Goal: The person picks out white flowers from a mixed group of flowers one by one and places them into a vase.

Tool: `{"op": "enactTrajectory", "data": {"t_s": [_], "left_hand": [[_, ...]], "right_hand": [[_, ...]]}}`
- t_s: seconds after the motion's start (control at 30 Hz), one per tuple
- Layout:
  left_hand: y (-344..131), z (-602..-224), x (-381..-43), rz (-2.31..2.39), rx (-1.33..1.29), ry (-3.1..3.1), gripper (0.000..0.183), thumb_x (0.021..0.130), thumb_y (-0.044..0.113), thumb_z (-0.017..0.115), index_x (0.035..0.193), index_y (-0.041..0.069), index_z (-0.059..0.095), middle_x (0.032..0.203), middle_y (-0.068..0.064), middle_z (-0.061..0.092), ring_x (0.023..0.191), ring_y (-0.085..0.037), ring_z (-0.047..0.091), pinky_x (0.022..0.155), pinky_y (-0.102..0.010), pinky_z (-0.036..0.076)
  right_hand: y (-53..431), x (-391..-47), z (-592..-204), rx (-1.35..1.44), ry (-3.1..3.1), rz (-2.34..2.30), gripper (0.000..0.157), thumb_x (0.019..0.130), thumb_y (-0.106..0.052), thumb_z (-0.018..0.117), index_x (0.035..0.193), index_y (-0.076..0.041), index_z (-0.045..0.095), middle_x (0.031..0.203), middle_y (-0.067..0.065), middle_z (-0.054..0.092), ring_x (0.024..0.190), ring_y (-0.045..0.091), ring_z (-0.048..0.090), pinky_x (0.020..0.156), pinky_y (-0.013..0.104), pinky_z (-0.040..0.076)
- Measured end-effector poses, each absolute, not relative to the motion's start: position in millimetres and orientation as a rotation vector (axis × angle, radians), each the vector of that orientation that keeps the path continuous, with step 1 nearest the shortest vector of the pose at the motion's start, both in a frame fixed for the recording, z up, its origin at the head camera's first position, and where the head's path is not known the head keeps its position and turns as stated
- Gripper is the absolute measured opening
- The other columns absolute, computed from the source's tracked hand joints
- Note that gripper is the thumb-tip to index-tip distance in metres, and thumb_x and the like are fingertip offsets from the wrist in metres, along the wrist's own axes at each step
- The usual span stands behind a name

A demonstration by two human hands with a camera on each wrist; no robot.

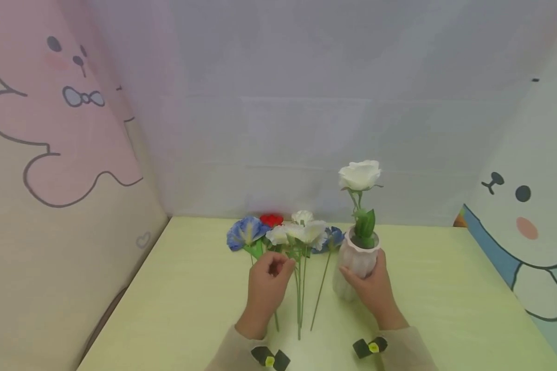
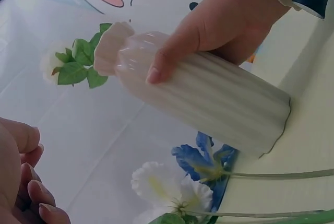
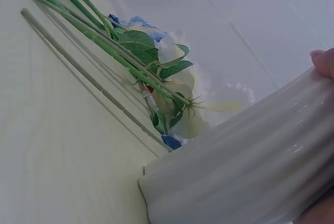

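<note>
My right hand (image 1: 373,288) grips a white ribbed vase (image 1: 356,263) around its side, thumb at the front. In the left wrist view, the thumb of that hand lies across the vase (image 2: 209,93) below its wavy rim. A white rose (image 1: 359,175) with green leaves stands in the vase. My left hand (image 1: 268,283) hovers over the flowers to the left, fingers loosely curled with nothing visible between them. Beneath and beyond it lie white flowers (image 1: 308,234), a blue flower (image 1: 247,233) and a red flower (image 1: 271,220), their stems pointing towards me.
The pale yellow table (image 1: 190,309) reaches back to a whitish fabric wall (image 1: 269,129). Cartoon-printed panels stand on the left (image 1: 74,154) and right (image 1: 515,216). Another blue flower (image 1: 335,237) lies just left of the vase, its stem on the table.
</note>
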State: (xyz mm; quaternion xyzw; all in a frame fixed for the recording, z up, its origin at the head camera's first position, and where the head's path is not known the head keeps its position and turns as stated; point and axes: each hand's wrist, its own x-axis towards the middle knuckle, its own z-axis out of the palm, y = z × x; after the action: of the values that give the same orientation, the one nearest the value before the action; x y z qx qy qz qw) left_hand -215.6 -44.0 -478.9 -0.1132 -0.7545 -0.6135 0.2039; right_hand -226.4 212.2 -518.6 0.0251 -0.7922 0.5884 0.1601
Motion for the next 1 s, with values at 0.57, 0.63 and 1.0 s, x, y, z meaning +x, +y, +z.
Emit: {"op": "enactTrajectory", "data": {"t_s": [0.57,0.63,1.0], "left_hand": [[-46.5,-511.0,-218.1,-1.704,-0.249,-2.276,0.007,0.095,0.011,0.072,0.101,0.009,0.07,0.089,0.003,0.064,0.08,-0.013,0.061,0.071,-0.029,0.052],[-43.5,-514.4,-220.8,-1.735,-0.219,-2.317,0.016,0.095,0.011,0.071,0.11,0.007,0.069,0.099,-0.002,0.067,0.088,-0.016,0.063,0.078,-0.032,0.054],[-33.0,-530.8,-230.3,-1.804,-0.089,-2.458,0.039,0.096,0.01,0.07,0.132,-0.001,0.059,0.122,-0.015,0.063,0.111,-0.029,0.062,0.094,-0.046,0.053]], "right_hand": [[210.9,-223.6,-514.0,0.057,-2.271,1.639,0.082,0.084,-0.008,0.085,0.146,-0.001,0.031,0.132,0.017,0.052,0.113,0.026,0.054,0.094,0.04,0.046],[211.2,-223.2,-513.1,0.058,-2.27,1.651,0.082,0.084,-0.008,0.085,0.146,-0.001,0.03,0.132,0.017,0.051,0.113,0.026,0.053,0.094,0.037,0.046],[213.5,-227.8,-518.2,0.059,-2.277,1.669,0.084,0.084,-0.008,0.085,0.147,-0.003,0.03,0.132,0.017,0.052,0.113,0.025,0.053,0.092,0.03,0.047]]}}
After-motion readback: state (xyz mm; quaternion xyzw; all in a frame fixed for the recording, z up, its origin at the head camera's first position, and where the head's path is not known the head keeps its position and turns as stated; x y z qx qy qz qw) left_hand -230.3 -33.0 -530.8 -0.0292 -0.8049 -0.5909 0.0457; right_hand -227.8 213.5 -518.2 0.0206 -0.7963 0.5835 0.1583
